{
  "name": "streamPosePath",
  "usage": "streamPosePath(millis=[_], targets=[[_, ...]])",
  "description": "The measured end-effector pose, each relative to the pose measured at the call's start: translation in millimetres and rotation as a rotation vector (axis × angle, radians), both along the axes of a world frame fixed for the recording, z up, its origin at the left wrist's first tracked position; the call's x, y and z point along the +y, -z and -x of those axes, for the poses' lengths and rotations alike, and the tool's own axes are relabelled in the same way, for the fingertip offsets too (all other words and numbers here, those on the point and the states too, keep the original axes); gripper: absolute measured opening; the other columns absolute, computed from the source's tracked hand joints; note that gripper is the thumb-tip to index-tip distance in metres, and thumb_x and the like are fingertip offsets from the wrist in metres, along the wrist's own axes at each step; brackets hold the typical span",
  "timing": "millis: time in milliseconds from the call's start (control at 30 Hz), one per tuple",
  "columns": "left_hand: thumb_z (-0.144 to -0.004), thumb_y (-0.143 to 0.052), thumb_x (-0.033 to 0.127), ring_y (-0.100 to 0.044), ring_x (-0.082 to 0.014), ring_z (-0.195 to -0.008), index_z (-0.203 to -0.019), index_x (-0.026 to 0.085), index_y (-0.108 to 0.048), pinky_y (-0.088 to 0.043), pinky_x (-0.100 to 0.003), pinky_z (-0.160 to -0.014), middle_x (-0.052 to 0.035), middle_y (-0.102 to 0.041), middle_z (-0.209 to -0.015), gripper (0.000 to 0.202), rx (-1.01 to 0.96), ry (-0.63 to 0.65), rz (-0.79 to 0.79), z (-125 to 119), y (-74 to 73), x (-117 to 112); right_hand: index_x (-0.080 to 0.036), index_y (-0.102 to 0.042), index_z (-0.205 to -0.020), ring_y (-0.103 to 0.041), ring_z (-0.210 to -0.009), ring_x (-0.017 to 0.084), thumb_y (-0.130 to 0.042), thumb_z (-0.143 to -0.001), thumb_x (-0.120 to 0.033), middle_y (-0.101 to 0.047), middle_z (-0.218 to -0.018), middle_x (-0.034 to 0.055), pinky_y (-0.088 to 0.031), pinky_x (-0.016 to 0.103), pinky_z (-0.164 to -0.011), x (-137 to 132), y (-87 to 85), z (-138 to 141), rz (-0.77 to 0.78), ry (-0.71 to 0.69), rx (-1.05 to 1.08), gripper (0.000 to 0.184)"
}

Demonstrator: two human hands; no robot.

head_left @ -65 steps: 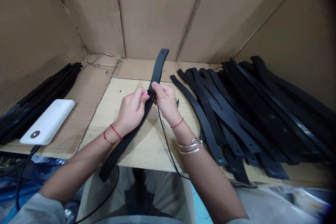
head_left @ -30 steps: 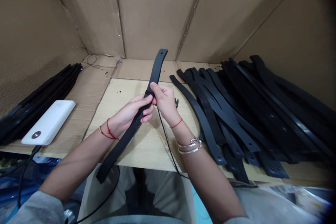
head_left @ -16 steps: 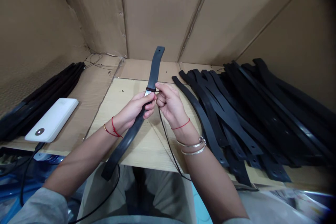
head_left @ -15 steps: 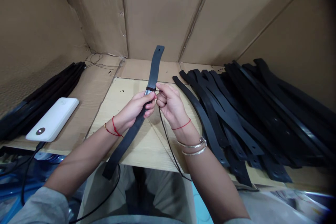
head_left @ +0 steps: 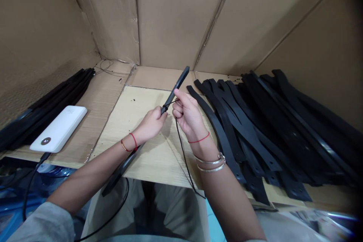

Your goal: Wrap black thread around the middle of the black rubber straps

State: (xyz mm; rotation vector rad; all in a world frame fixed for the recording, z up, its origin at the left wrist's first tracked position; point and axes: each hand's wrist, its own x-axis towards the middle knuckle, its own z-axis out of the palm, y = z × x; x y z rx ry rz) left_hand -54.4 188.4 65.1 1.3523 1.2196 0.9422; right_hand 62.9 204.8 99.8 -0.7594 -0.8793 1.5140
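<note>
My left hand (head_left: 150, 124) is closed round the middle of a long black strap (head_left: 176, 86), which I now see edge-on; its far end points up toward the cardboard wall and its near end hangs past the table edge by my left forearm. My right hand (head_left: 187, 115) is closed in a pinch on a thin black cord (head_left: 181, 147) right beside the strap. The cord is wound around the strap at the spot between my two hands and trails down over the table edge.
A pile of several black straps (head_left: 263, 121) covers the right of the wooden table (head_left: 136, 102). More black straps (head_left: 48, 102) lie at the left beside a white power bank (head_left: 58, 129) with a cable. Cardboard walls (head_left: 170, 15) close in the back and sides.
My left hand has rolled the strap from flat to edge-on and tilted its far end to the right. My right hand has drawn the cord a little away from the strap.
</note>
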Motion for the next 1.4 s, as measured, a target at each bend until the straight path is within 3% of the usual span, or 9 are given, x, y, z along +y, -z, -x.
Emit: streamPosePath(millis=[67,133,367,600,833,1100,1267,1400], targets=[[-0.082,-0.052,0.029,-0.037,-0.0073,-0.055,-0.076,0.015,-0.041,-0.021,-0.02,-0.056,-0.0004,-0.044,-0.06,0.019,0.254,-0.048,-0.152,1.5,3.3,0.2,-0.018,-0.025,-0.068,-0.013,-0.04,0.0,-0.075,-0.066,-0.036,-0.013,-0.053,-0.0092,-0.006,0.018,-0.037,-2.8,-1.5,1.3,-0.003,-0.008,0.003,0.053],[-0.082,-0.05,0.031,-0.039,-0.0092,-0.058,-0.077,0.015,-0.04,-0.021,-0.02,-0.058,-0.0022,-0.047,-0.064,0.019,0.374,-0.069,-0.229,3.3,4.5,0.0,-0.017,-0.025,-0.066,-0.013,-0.04,-0.001,-0.076,-0.065,-0.035,-0.014,-0.053,-0.0093,-0.007,0.017,-0.037,-6.5,-2.5,3.1,-0.012,-0.018,0.001,0.054],[-0.084,-0.046,0.033,-0.041,-0.0081,-0.057,-0.079,0.015,-0.04,-0.023,-0.02,-0.057,-0.0025,-0.048,-0.065,0.02,0.391,-0.075,-0.224,10.5,-2.1,4.8,-0.015,-0.026,-0.057,-0.018,-0.038,-0.001,-0.068,-0.062,-0.018,-0.021,-0.046,-0.0083,-0.011,0.015,-0.037,-9.4,3.9,8.8,-0.101,0.056,-0.08,0.042],[-0.086,-0.045,0.035,-0.028,-0.0014,-0.041,-0.083,0.017,-0.033,-0.019,-0.015,-0.041,0.0055,-0.031,-0.059,0.022,-0.135,0.006,0.095,13.9,-18.9,4.2,-0.016,-0.026,-0.056,-0.017,-0.039,-0.001,-0.066,-0.064,-0.019,-0.022,-0.046,-0.008,-0.012,0.016,-0.038,-4.3,6.6,10.7,-0.09,0.104,-0.139,0.041],[-0.082,-0.054,0.037,-0.024,0.0008,-0.041,-0.078,0.015,-0.032,-0.016,-0.012,-0.036,0.0054,-0.025,-0.059,0.031,-0.453,0.242,0.192,20.8,-29.4,0.1,-0.015,-0.027,-0.06,-0.017,-0.04,0.0,-0.069,-0.067,-0.023,-0.021,-0.047,-0.0086,-0.012,0.015,-0.038,-0.7,10.1,7.0,-0.108,0.027,-0.137,0.043],[-0.084,-0.051,0.03,-0.025,0.0004,-0.038,-0.08,0.015,-0.036,-0.017,-0.01,-0.033,0.0065,-0.026,-0.055,0.023,-0.685,0.341,0.255,22.0,-30.9,2.1,-0.015,-0.026,-0.062,-0.016,-0.041,0.0,-0.075,-0.065,-0.029,-0.024,-0.047,-0.009,-0.011,0.016,-0.039,3.2,12.0,4.4,-0.145,-0.046,-0.068,0.051],[-0.086,-0.044,0.029,-0.023,-0.0021,-0.032,-0.082,0.015,-0.041,-0.013,-0.013,-0.03,0.0066,-0.026,-0.049,0.015,-0.827,0.422,0.306,21.8,-29.4,-1.5,-0.014,-0.029,-0.065,-0.017,-0.043,-0.001,-0.074,-0.067,-0.036,-0.05,-0.06,-0.0045,-0.01,0.016,-0.041,4.7,15.8,3.0,-0.115,-0.162,-0.069,0.05],[-0.085,-0.041,0.03,-0.023,-0.0052,-0.027,-0.08,0.015,-0.044,-0.009,-0.017,-0.028,0.0064,-0.025,-0.041,0.016,-0.896,0.426,0.303,21.8,-25.6,-4.4,-0.013,-0.034,-0.066,-0.02,-0.044,-0.001,-0.073,-0.068,-0.041,-0.056,-0.067,-0.002,-0.011,0.016,-0.042,3.7,18.8,4.2,-0.109,-0.263,-0.068,0.048]])
